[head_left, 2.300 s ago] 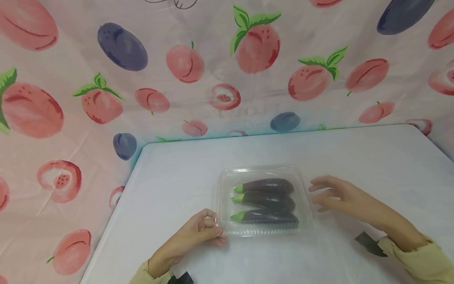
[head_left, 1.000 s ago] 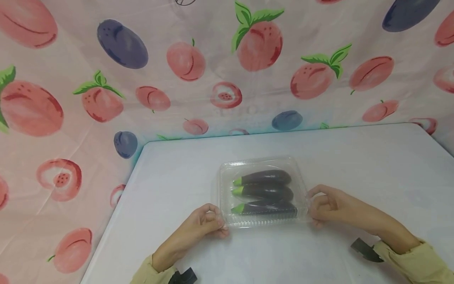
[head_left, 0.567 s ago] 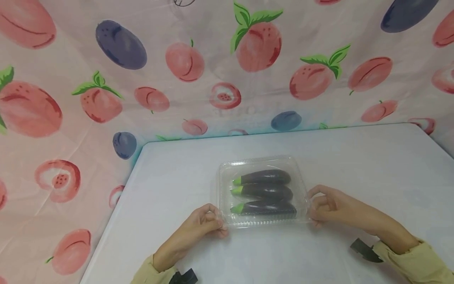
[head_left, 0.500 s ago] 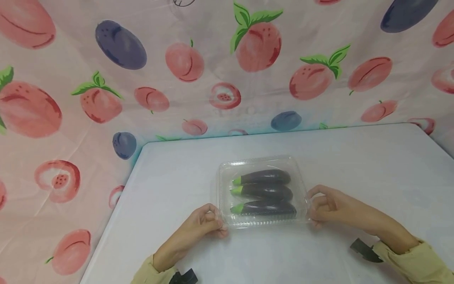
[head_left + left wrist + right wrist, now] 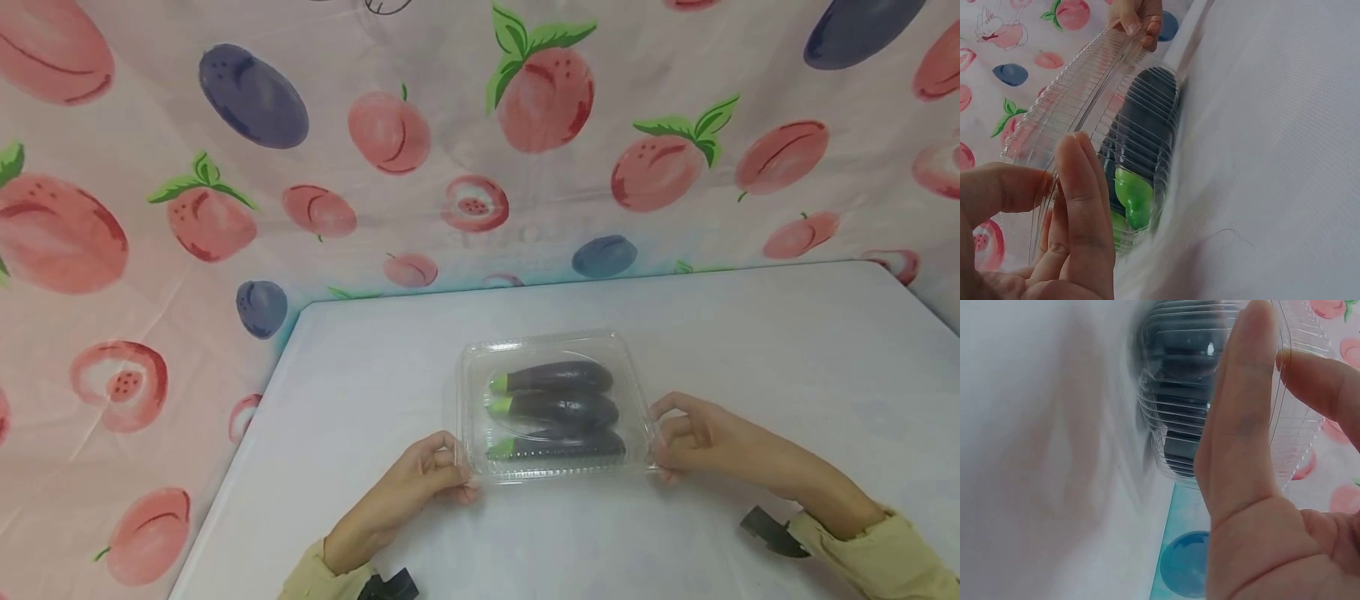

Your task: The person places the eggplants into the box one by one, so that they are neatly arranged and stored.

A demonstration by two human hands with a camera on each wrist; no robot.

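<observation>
A clear plastic clamshell box [image 5: 476,417] with a ribbed rim appears closed in the middle of the white table. Inside lie three dark purple eggplants, the far one [image 5: 562,377], the middle one [image 5: 566,410] and the near one [image 5: 570,444], with green stem ends to the left. My left hand [image 5: 427,477] pinches the rim at the box's front left corner. At the right edge, my right hand [image 5: 697,437] pinches the rim between thumb and fingers. The wrist views show the rim [image 5: 1094,94] between my fingertips; whether the base touches the table I cannot tell.
The white table [image 5: 375,358] reaches back to a fruit-print cloth [image 5: 420,50], which hangs behind and at both sides. Black straps [image 5: 776,531] stick out at the beige sleeves [image 5: 885,550].
My right hand has come to the box's right edge and pinched its rim. The box has shifted slightly away from me. Lately the eggplants have slid a little toward its near side.
</observation>
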